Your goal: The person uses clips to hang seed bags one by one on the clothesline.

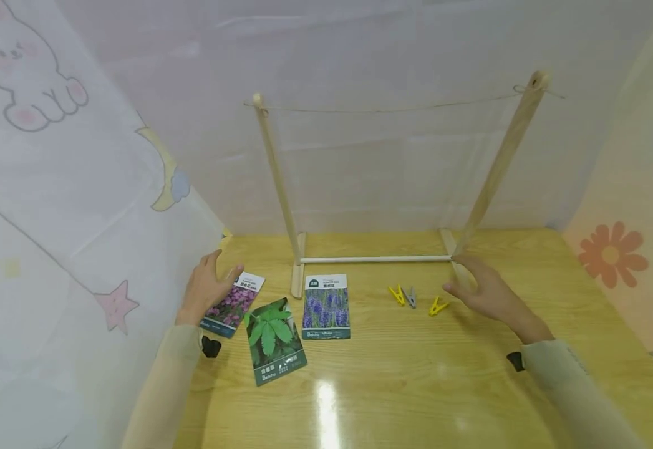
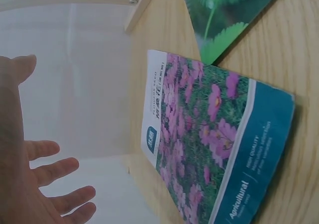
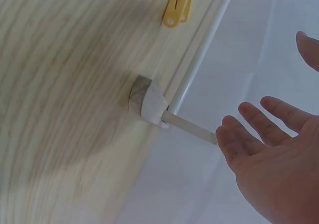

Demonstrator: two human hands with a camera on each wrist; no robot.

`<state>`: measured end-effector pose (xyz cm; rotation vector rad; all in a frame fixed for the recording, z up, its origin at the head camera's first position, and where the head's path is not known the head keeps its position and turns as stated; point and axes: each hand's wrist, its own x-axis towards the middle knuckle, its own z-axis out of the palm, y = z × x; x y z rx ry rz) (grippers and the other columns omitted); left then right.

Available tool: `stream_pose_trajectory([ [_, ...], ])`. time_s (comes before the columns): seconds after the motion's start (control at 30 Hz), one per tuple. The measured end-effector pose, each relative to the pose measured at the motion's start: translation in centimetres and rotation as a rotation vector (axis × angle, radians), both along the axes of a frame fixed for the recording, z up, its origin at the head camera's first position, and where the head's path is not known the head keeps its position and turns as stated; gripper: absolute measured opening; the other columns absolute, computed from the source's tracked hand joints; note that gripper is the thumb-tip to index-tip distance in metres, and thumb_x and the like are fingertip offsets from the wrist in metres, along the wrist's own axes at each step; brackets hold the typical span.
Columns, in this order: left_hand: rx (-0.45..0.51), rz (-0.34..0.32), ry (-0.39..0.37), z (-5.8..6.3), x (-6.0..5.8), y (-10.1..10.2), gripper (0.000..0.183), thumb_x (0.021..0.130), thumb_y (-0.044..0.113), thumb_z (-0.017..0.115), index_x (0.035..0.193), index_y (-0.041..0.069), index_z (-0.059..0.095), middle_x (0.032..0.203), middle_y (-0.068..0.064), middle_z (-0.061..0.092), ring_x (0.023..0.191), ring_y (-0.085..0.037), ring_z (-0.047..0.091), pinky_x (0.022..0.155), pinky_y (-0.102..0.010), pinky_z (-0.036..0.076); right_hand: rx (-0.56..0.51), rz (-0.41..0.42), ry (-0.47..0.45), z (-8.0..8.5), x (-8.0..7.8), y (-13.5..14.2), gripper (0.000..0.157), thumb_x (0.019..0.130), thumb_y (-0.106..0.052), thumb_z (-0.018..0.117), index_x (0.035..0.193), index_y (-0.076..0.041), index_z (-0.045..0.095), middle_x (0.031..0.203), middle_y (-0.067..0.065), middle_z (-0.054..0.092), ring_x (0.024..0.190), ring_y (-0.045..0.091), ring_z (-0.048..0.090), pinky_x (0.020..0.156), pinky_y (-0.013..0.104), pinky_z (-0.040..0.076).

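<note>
My left hand (image 1: 205,290) hovers over a pink-flower seed packet (image 1: 236,305), fingers spread and holding nothing. In the left wrist view that packet (image 2: 204,134) lies flat, apart from the fingers. Beside it lie a green-leaf packet (image 1: 275,340) and a purple-flower packet (image 1: 326,308). My right hand (image 1: 486,293) is above the table near the foot of the frame's right post, holding nothing; its fingers look relaxed in the right wrist view. Left of it lie a yellow clothespin (image 1: 437,306), a grey clothespin (image 1: 410,298) and another yellow clothespin (image 1: 397,295).
A wooden frame stands at the back, with a left post (image 1: 277,181), a right post (image 1: 500,162) and a white crossbar (image 1: 377,259) low between them. A thin string (image 1: 371,111) joins the post tops. Printed cloth walls (image 1: 107,187) enclose the wooden table (image 1: 393,386).
</note>
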<state>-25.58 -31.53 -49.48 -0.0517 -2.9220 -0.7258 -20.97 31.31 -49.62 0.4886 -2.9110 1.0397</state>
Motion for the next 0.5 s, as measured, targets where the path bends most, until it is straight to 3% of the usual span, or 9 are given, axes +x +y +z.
stream_pose_trajectory([
  [0.5,-0.047,0.016,-0.049,-1.6,0.7,-0.9,0.103,0.09,0.076,0.049,0.156,0.001,0.026,0.151,-0.033,0.035,0.129,-0.057,0.041,0.102,-0.071,0.037,-0.046,0.094,0.041,-2.5,0.6,-1.0,0.057,0.101,-0.02,0.063,0.148,0.003,0.04,0.153,0.032,0.034,0.141,0.059,0.023,0.106,0.076,0.024],
])
